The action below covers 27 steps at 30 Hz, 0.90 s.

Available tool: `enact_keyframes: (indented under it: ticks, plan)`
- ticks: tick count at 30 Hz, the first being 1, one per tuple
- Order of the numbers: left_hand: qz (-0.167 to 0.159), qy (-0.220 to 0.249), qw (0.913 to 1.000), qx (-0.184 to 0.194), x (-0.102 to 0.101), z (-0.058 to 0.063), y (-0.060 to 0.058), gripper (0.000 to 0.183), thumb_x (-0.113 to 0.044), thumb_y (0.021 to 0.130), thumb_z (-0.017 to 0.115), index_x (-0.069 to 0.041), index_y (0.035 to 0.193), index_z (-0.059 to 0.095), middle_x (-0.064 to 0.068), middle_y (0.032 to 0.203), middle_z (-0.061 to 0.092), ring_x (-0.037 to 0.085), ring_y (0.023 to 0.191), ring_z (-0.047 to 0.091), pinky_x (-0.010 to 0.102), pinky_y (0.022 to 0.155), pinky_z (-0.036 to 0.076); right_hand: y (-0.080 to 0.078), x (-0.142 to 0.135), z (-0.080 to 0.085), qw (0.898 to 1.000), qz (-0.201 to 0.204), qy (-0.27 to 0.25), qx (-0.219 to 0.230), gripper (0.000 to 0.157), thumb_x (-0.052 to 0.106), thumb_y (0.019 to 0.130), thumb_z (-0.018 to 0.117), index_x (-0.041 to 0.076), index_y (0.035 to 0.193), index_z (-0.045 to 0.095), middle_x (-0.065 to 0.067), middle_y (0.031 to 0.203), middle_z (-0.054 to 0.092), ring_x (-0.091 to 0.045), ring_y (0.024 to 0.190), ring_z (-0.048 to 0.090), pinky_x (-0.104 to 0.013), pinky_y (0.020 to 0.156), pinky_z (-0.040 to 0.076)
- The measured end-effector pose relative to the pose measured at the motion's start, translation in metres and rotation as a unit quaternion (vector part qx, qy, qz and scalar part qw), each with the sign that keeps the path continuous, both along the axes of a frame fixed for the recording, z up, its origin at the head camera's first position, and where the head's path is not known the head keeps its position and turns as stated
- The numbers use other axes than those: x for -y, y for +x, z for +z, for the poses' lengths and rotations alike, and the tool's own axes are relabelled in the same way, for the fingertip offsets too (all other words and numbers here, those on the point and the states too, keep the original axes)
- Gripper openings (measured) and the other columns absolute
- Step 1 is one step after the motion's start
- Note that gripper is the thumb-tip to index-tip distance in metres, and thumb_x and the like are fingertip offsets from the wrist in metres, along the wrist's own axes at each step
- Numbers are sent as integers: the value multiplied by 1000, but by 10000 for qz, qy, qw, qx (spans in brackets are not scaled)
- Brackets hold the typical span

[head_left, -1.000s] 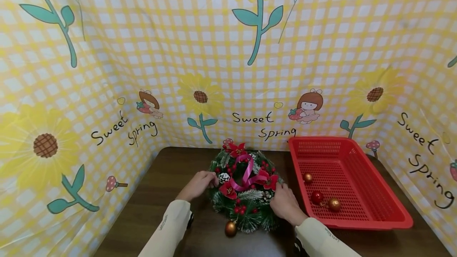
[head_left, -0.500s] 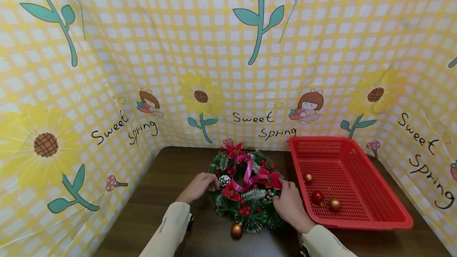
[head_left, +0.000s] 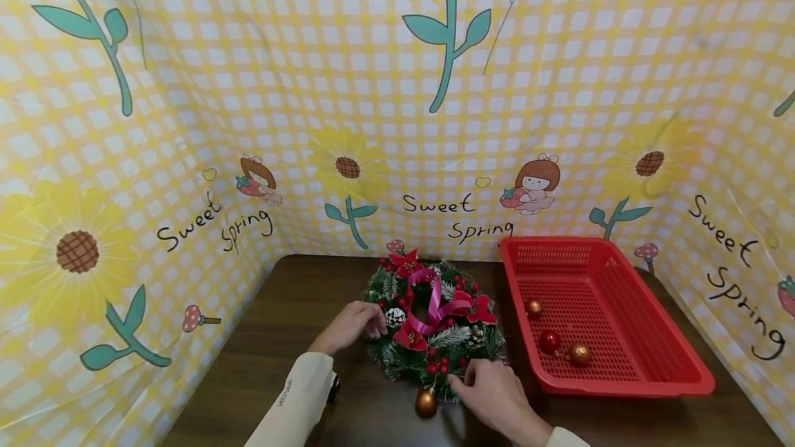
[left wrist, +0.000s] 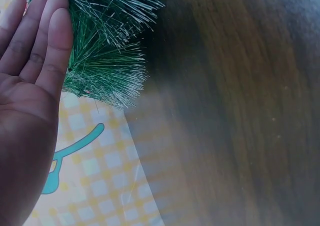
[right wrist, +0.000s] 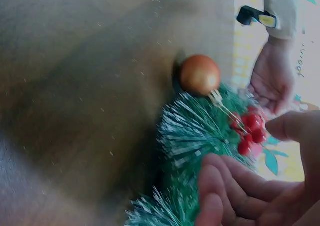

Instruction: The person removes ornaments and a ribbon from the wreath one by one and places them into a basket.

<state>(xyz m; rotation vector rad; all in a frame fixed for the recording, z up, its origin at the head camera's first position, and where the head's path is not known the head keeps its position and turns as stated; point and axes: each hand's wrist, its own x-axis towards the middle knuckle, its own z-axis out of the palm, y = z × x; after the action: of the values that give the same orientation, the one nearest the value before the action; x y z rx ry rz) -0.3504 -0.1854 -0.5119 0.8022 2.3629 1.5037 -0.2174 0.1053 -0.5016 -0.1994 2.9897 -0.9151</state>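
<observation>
A green Christmas wreath (head_left: 397, 357) with red poinsettias, pine cones, berries and a pink ribbon (head_left: 436, 295) lies on the table. At its near edge hangs a gold bauble (head_left: 426, 403), its cord running to the red berries (right wrist: 252, 128) in the right wrist view. My left hand (head_left: 352, 326) rests against the wreath's left side near a white-tipped pine cone (head_left: 395, 316); its fingers lie straight along the needles (left wrist: 105, 70) in the left wrist view. My right hand (head_left: 493, 392) is at the near right edge, thumb and fingers apart and nothing between them.
To the right stands a red plastic basket (head_left: 627, 388) holding two gold baubles (head_left: 580, 353) and a red bauble (head_left: 549, 341). A yellow checked cloth (head_left: 373, 88) hangs behind the dark wooden table (head_left: 273, 323) and along both sides.
The wreath has turned a little, its near side and gold bauble shifting right. My right hand has left the wreath's right side and come nearer to the front; the left has barely moved.
</observation>
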Motion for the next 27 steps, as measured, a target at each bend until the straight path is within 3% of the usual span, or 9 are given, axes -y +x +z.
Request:
enact_keyframes:
  ticks: [6, 10, 19, 23, 27]
  plan:
    - [22, -40, 9999, 110, -1, 2, 0, 45, -17, 104, 29, 6, 88, 65, 18, 85, 67, 37, 74, 62, 53, 71, 49, 0, 18, -13, 9981, 186, 478, 339, 56, 64, 78, 61, 21, 47, 43, 9, 43, 32, -11, 39, 34, -29, 39, 26]
    - [-12, -28, 9999, 117, 0, 2, 0, 45, -15, 104, 29, 8, 88, 64, 19, 85, 66, 39, 75, 62, 53, 71, 49, -4, 30, -16, 9972, 122, 607, 421, 58, 63, 77, 62, 20, 45, 39, 9, 43, 28, -12, 39, 34, -29, 38, 25]
    - [18, -62, 9999, 77, -1, 3, 2, 44, -14, 104, 29, 8, 87, 64, 19, 85, 66, 38, 74, 63, 48, 70, 51, -10, 32, -20, 9989, -98, 460, 93, 55, 39, 81, 70, 20, 43, 36, 11, 39, 23, -11, 36, 31, -27, 38, 21]
    - [0, -28, 9999, 105, -2, 4, 2, 45, -15, 104, 29, 8, 87, 64, 19, 85, 66, 39, 75, 63, 49, 70, 51, -13, 28, -23, 9986, -196, 467, -177, 57, 45, 81, 70, 21, 42, 35, 12, 38, 21, -10, 35, 29, -27, 39, 20]
    - [0, -35, 9999, 118, -1, 2, 2, 44, -15, 103, 29, 8, 88, 64, 19, 85, 66, 38, 74, 63, 48, 70, 51, -11, 31, -27, 9983, -223, 524, -98, 59, 57, 76, 68, 21, 42, 37, 12, 38, 22, -10, 35, 33, -28, 38, 23]
